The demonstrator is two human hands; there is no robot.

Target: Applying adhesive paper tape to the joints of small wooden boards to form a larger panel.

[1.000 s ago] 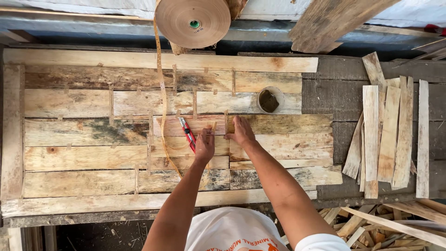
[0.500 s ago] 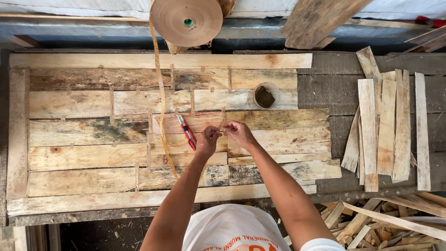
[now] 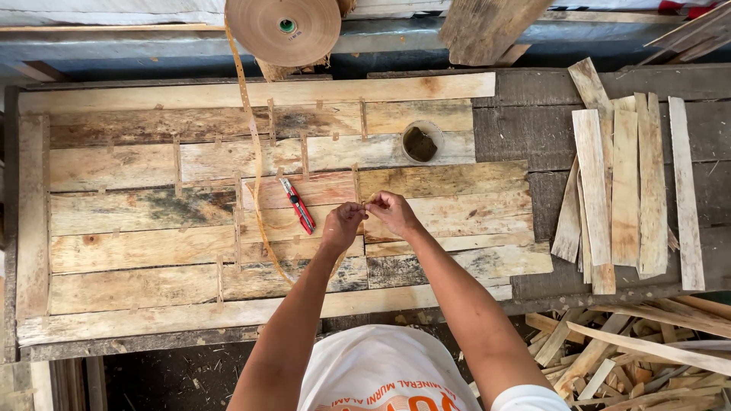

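Two hands pinch a bit of tape over the wood sheet

Head view: the left hand (image 3: 342, 224) and right hand (image 3: 391, 210) have lifted and met, both pinching a thin brown tape piece (image 3: 364, 203), just right of the red cutter (image 3: 297, 205).

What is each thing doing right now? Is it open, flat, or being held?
Left hand: pinching a small tape piece.
Right hand: pinching the same piece.
Tape roll: partly unwound, strip hanging down.
Red cutter: lying flat, untouched.
Small cup: upright, open.
Loose veneer strips: stacked at the side.
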